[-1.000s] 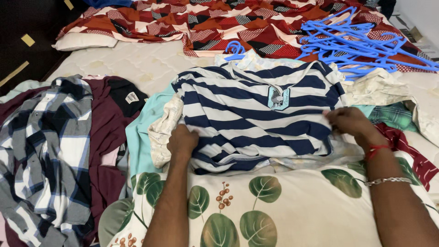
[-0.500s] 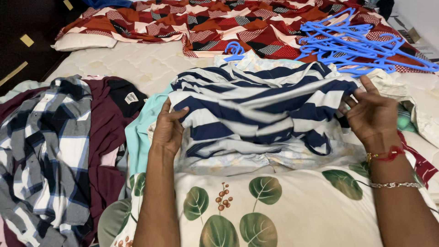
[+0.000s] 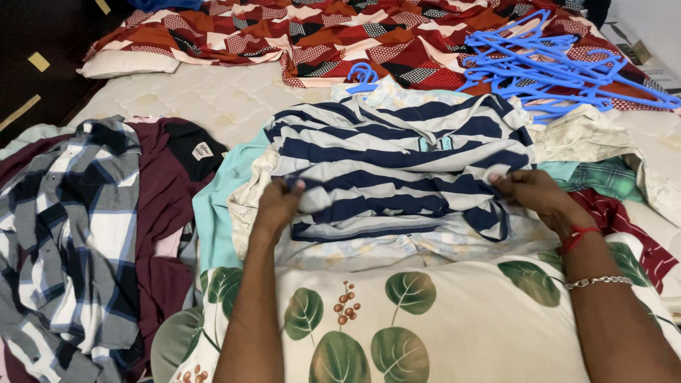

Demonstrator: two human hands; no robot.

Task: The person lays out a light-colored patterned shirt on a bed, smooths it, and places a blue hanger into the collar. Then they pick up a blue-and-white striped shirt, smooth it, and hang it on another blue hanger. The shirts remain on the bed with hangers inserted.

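A navy and white striped shirt (image 3: 397, 156) lies folded on a stack of clothes in the middle of the bed. My left hand (image 3: 278, 204) pinches a fold at its left edge. My right hand (image 3: 533, 196) grips the fold at its right edge; that wrist wears a red thread and a silver bracelet. A pale patterned garment (image 3: 425, 245) lies directly under the striped shirt. A cream pillow with green leaf print (image 3: 440, 319) sits in front of me, under my forearms.
A grey, black and white plaid shirt (image 3: 78, 234) over maroon clothes (image 3: 167, 206) lies at left. Several blue plastic hangers (image 3: 553, 64) rest on a red patterned sheet (image 3: 340, 35) at the back. Green plaid cloth (image 3: 599, 177) lies at right. A mint garment (image 3: 216, 213) lies beside the stack.
Both hands lifted the shirt's lower part and folded it upward, then came back down. They now pinch the new fold at both sides; the shirt is shorter front to back.
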